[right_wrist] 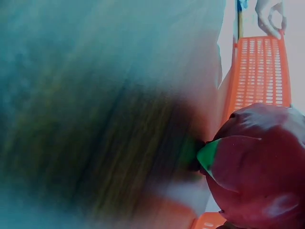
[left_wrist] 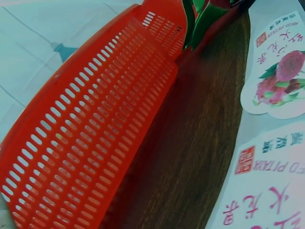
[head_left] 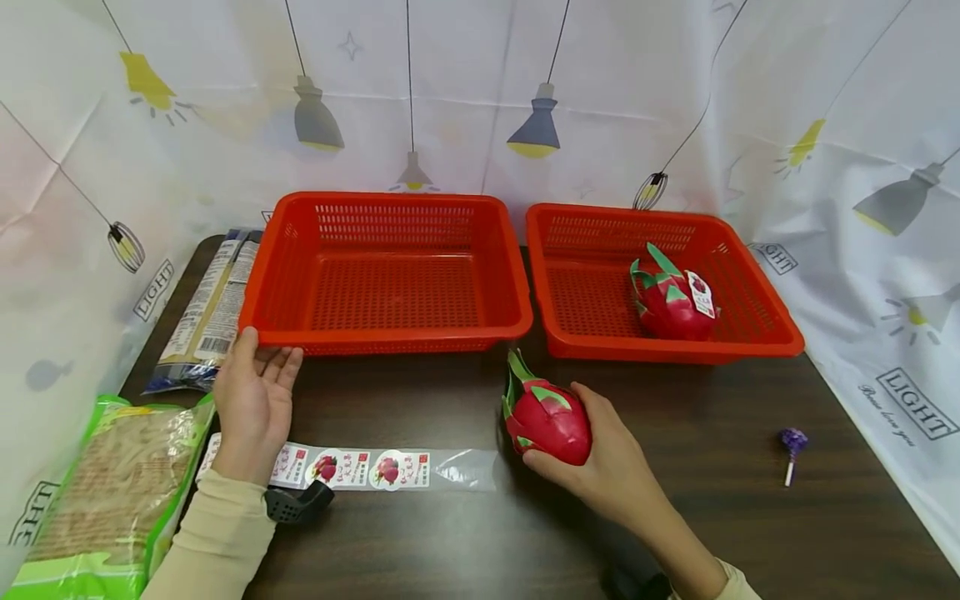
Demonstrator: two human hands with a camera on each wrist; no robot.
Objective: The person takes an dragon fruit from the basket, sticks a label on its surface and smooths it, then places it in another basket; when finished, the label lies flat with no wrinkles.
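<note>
My left hand (head_left: pixel 253 404) pinches the front left corner of the left red basket (head_left: pixel 390 337); the right wrist view also shows that hand (right_wrist: pixel 269 18) at the basket's (right_wrist: pixel 257 71) rim. A red dragon fruit (head_left: pixel 555 423) with green leaf tips is gripped by my right hand (head_left: pixel 618 467), in front of the gap between the baskets; the fruit (right_wrist: pixel 262 176) looms large in the right wrist view. Whether it touches the table cannot be told. A strip of dragon fruit stickers (head_left: pixel 341 468) lies partly under my left wrist, and its labels (left_wrist: pixel 276 167) fill the left wrist view's right side.
The right red basket (head_left: pixel 622 346) holds another dragon fruit (head_left: pixel 675 304) bearing a white sticker. A purple lollipop (head_left: pixel 792 442) lies at the right. Along the left edge are a green-edged food bag (head_left: pixel 112 492) and a blue-and-gold packet (head_left: pixel 206 312). Patterned cloth hangs behind.
</note>
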